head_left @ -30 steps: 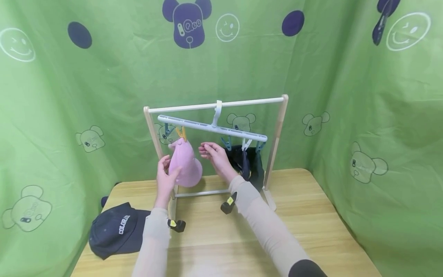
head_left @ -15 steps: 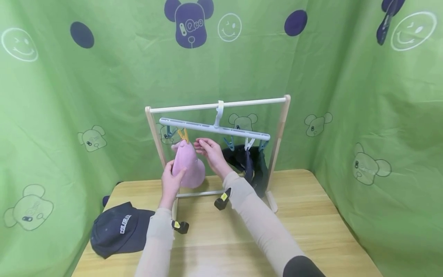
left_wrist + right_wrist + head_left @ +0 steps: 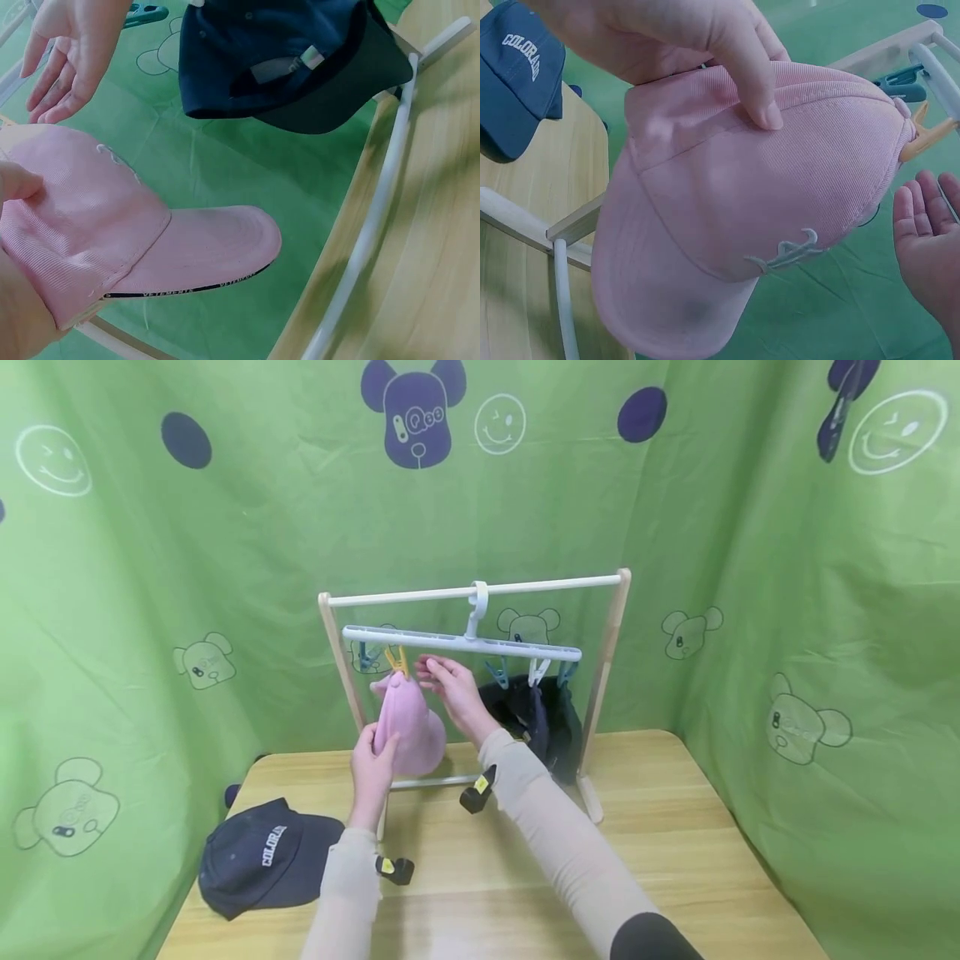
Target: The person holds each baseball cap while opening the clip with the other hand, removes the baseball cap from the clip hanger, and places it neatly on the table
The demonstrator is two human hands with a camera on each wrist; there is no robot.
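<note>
A pink cap [image 3: 411, 727] hangs by its crown from a yellow clip [image 3: 397, 662] on the pale blue hanger [image 3: 427, 638]. My left hand [image 3: 371, 777] holds the cap by its side, and in the right wrist view the thumb [image 3: 761, 105] presses on the fabric. Level with the yellow clip and just right of it, my right hand [image 3: 453, 693] is held with fingers loosely extended and nothing in them. Its palm [image 3: 86, 45] shows in the left wrist view above the crown. The cap's brim [image 3: 225, 240] points away from the left hand.
A dark cap [image 3: 566, 727] hangs at the hanger's right end from a white clip [image 3: 537, 672] and a teal clip [image 3: 567, 673]. The hanger hooks onto a wooden rack [image 3: 613, 627] on the table [image 3: 675, 860]. A navy cap [image 3: 247, 860] lies at the table's left.
The hanger's left end has sunk, so the bar tilts less. My left hand has closed onto the pink cap's side. My right hand has shifted left and up beside the yellow clip.
</note>
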